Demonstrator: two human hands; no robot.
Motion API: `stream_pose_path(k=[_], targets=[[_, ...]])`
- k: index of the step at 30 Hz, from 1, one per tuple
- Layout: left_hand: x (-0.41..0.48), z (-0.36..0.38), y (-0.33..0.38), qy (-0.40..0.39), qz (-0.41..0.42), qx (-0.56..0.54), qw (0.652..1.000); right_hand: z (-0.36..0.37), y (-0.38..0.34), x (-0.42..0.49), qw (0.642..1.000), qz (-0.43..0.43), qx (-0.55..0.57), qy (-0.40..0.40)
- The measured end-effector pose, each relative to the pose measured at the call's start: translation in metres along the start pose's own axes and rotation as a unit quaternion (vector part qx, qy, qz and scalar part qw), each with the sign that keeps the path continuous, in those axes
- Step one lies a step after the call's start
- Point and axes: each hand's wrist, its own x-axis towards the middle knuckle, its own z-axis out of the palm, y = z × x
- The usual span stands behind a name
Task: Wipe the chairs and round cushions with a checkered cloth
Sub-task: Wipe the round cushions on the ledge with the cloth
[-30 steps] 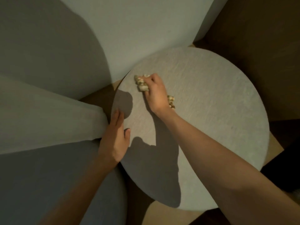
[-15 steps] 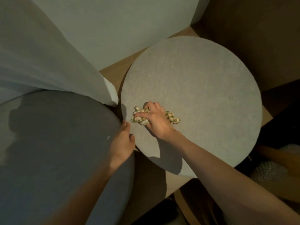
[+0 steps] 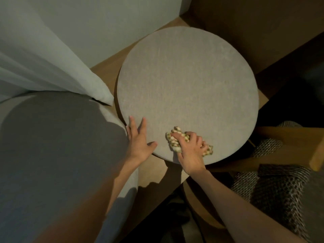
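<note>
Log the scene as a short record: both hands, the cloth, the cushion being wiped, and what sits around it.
left hand: flat on the near-left edge of the round cushion, fingers straight and spread
right hand: grips the bunched checkered cloth, pressing it onto the cushion
cloth position: near edge of the cushion, partly under the right hand
to the left: grey cushion, mostly in shadow
to the right: woven chair with a wooden frame
upper left: white fabric hanging down
</note>
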Motion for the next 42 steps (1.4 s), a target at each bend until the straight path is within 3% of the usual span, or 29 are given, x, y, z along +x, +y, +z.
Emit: stream_pose_path(k=[6,11,14,18,20,21,23,24,26,28,29,31,35,39,42], targets=[[0.025,-0.010,-0.003,0.008,-0.011,0.080,0.997,0.014,-0.021,0.019,0.998,-0.005,0.026,0.050],[0.064,-0.042,-0.004,0.037,0.022,0.088,0.995,0.012,-0.069,0.058,0.995,0.004,0.097,0.032],[0.068,-0.045,-0.004,0.025,0.057,0.112,0.992,0.005,-0.074,0.059,0.995,-0.072,0.070,0.022],[0.069,-0.041,-0.001,0.007,0.045,0.146,0.988,0.005,-0.029,0.028,0.983,-0.181,0.010,-0.014],[0.069,-0.040,0.005,-0.004,0.029,0.161,0.986,0.007,0.000,0.004,0.994,-0.105,0.029,0.004],[0.069,-0.040,0.009,-0.009,0.018,0.171,0.985,0.008,0.011,-0.006,0.997,-0.014,0.070,0.030],[0.068,-0.039,0.020,-0.011,-0.002,0.181,0.983,-0.003,0.023,-0.011,0.955,0.201,0.181,0.125],[0.067,-0.038,0.027,-0.008,-0.005,0.173,0.985,-0.008,0.024,-0.008,0.927,0.255,0.216,0.170],[0.064,-0.032,0.040,0.012,0.030,0.154,0.988,-0.013,0.016,0.004,0.940,0.195,0.199,0.197],[0.061,-0.022,0.053,0.013,0.095,0.157,0.983,-0.008,0.001,0.017,0.973,0.080,0.142,0.165],[0.059,-0.016,0.058,0.001,0.114,0.169,0.979,-0.002,-0.005,0.022,0.980,0.061,0.125,0.145],[0.061,-0.004,0.068,-0.029,0.115,0.218,0.969,0.010,-0.008,0.026,0.979,0.088,0.119,0.143],[0.079,-0.001,0.075,-0.045,0.082,0.308,0.947,0.012,0.013,0.035,0.953,0.159,0.136,0.218],[0.083,-0.002,0.094,-0.007,0.094,0.398,0.912,-0.018,0.058,0.073,0.899,0.330,0.144,0.249],[0.092,-0.001,0.115,0.047,0.156,0.462,0.872,-0.045,0.092,0.102,0.904,0.346,0.118,0.220]])
